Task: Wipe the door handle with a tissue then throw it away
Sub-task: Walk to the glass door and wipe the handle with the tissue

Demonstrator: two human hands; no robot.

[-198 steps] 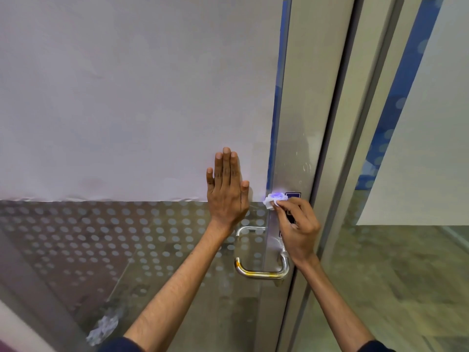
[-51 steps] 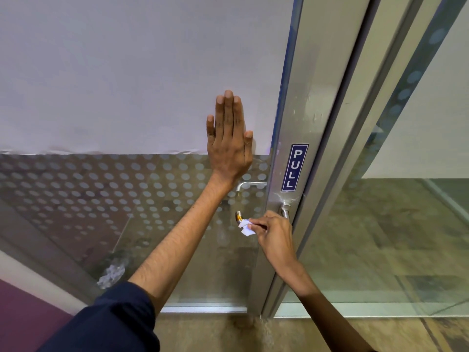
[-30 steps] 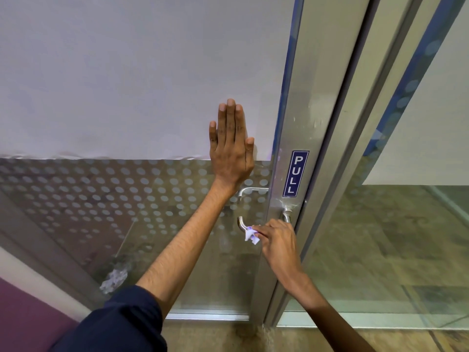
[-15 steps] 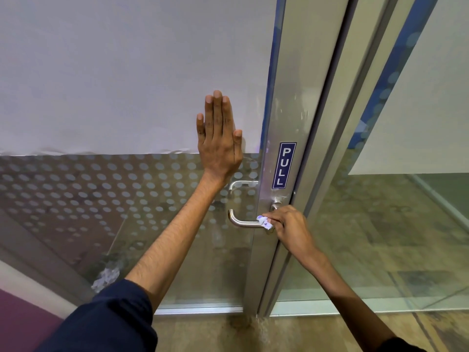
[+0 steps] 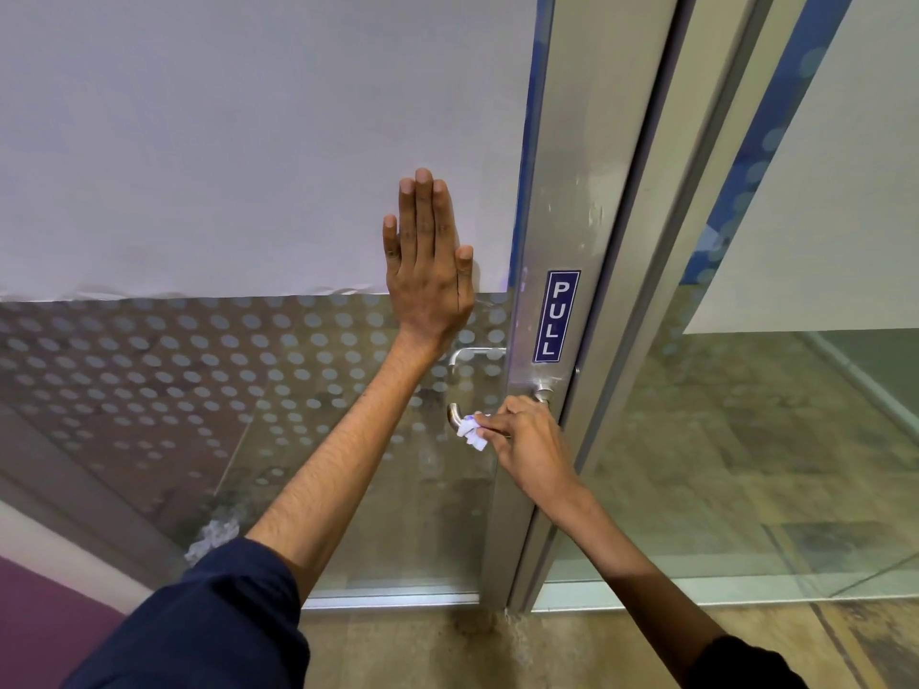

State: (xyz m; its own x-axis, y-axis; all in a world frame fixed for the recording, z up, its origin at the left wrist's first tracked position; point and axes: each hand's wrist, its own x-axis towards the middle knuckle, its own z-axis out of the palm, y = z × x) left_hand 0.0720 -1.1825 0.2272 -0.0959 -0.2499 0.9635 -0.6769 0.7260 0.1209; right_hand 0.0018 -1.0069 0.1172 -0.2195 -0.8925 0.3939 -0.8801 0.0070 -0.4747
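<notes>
A silver lever door handle (image 5: 453, 414) juts left from the metal door frame, below a blue PULL sign (image 5: 556, 315). My right hand (image 5: 527, 442) pinches a small crumpled white tissue (image 5: 471, 430) against the handle near its curved left end. Most of the lever lies hidden under that hand and the tissue. My left hand (image 5: 428, 271) rests flat on the glass door (image 5: 248, 166), fingers together and pointing up, holding nothing.
The glass door has a white frosted upper part and a dotted band lower down. A second handle (image 5: 472, 353) shows through the glass on the far side. A crumpled white scrap (image 5: 214, 534) lies behind the glass at floor level. A tiled floor (image 5: 746, 464) lies to the right.
My right hand has slid the tissue along the lever from near its base out to the curved left end. My left hand stays pressed on the glass.
</notes>
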